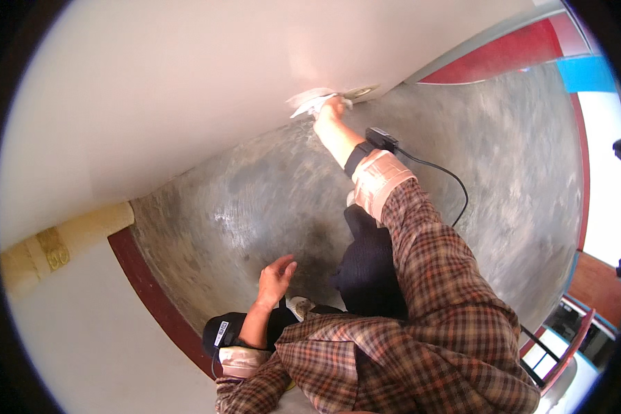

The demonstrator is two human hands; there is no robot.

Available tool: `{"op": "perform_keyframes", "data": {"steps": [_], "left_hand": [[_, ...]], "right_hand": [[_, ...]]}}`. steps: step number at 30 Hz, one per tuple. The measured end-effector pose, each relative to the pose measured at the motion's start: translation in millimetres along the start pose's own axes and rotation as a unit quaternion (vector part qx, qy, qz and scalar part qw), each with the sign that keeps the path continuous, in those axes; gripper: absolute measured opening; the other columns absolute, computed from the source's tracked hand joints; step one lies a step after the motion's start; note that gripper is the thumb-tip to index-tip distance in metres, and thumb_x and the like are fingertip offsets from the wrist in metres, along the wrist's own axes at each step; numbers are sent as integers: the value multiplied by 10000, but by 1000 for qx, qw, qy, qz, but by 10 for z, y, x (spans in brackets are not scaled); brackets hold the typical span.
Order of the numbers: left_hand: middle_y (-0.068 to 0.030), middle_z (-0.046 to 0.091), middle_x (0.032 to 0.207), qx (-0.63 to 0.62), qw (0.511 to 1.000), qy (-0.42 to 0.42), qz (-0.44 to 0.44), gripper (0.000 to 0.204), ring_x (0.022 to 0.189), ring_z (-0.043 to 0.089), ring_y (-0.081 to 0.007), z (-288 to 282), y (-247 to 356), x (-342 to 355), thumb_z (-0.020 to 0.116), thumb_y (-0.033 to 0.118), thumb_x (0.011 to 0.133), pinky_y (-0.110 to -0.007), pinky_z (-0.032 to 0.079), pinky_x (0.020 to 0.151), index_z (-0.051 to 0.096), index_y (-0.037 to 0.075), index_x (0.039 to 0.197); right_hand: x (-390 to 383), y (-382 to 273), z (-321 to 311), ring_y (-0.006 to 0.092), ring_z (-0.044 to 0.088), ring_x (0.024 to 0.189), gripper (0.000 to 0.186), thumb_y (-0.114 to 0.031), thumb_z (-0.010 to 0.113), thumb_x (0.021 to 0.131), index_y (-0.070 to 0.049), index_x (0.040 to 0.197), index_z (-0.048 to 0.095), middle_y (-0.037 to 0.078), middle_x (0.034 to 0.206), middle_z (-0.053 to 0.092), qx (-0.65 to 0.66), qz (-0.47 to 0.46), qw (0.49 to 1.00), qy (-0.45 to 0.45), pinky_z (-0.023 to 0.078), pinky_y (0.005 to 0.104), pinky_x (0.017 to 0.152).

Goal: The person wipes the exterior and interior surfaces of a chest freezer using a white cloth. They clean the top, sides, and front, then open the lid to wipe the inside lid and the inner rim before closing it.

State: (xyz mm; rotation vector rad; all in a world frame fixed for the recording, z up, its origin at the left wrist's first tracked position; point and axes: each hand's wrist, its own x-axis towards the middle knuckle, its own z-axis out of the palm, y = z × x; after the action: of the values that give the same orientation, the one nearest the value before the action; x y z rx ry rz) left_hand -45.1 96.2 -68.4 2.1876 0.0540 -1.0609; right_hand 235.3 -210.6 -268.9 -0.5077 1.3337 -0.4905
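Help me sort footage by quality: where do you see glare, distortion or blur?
Head view: glare on the grey floor; the dark red strip bows, likely lens distortion; the white cloth in the right hand looks soft, its detail unclear.

The floor [517, 172] here is bare grey, cloudy with darker and lighter patches like smoothed cement, and it has enough polish to throw back a bright glare on its left part. A darker patch spreads near the person's legs. A white shoe [300, 306] rests on it, partly hidden by dark clothing, and the pale tip of what may be another shows farther forward. A maroon band [155, 297] borders the floor on the left, at the foot of a white wall.
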Motion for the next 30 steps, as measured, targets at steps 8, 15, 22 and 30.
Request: {"op": "perform_keyframes", "data": {"steps": [8,15,22,30], "left_hand": [[-109,700,974,-24,997,74,16,318,937,631,-143,-158,-49,61,553,168,964,-270,472,842,595,-37,1203],[-91,691,956,-9,952,303,32,288,891,616,-129,-707,-99,-299,526,89,962,-259,460,837,577,-39,1216],[-139,692,981,165,913,372,34,339,931,632,-211,-1039,-115,-605,575,95,931,-328,447,913,559,28,1263],[-146,658,1086,117,889,440,-44,450,986,606,-278,-1106,-367,-934,607,227,920,-417,396,986,524,38,1319]], "right_hand": [[566,-308,-466,288,656,879,290,-59,456,905,69,1158,517,192,1078,616,40,83,994,-65,540,393,690],[1383,-727,-556,293,632,870,266,-84,476,901,106,1072,549,191,1027,620,121,89,988,20,520,420,733],[1684,-1705,-791,274,623,697,168,-96,479,891,8,902,610,120,861,622,96,-140,985,-22,531,443,613],[1411,-851,-499,252,586,992,419,-32,537,848,45,1256,483,187,1114,604,141,-183,972,50,450,342,883]]}}
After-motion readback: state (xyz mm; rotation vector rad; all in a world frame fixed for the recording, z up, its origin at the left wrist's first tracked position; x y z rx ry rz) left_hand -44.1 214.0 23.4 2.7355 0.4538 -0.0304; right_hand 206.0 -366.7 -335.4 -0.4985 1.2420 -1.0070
